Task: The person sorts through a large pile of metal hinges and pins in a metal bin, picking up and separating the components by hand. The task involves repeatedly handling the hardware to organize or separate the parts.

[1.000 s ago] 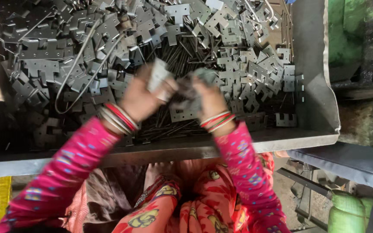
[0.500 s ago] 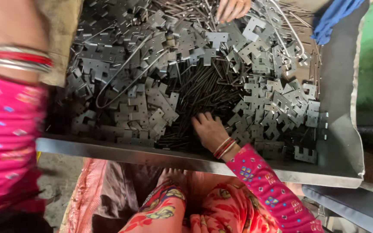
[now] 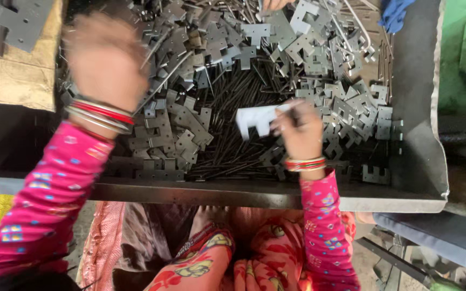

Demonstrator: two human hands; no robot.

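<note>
Notched metal plate [image 3: 259,119], pale grey and roughly comb-shaped, sits just right of the frame's centre, pinched at its right edge by the right hand [image 3: 300,132]; the fingers there are closed around it together with a thin dark rod [image 3: 296,114]. The plate hangs just above the contents of a large grey sheet-metal tray [image 3: 413,134] that fills most of the upper frame. Inside the tray lies a bed of thin black rods [image 3: 233,145], running through the middle, with heaps of similar stamped metal plates [image 3: 173,129] piled on either side and across the top. A few bent wire pieces [image 3: 360,32] lie among the plates at upper right. The left hand [image 3: 106,62] is raised over the tray's upper left part, blurred, so whether its fingers are spread or curled cannot be told; nothing is clearly seen in it. Red and silver bangles [image 3: 99,114] ring that wrist. Another person's fingertips [image 3: 275,4] show at the top edge. A brown sack [image 3: 17,81] lies at upper left.
</note>
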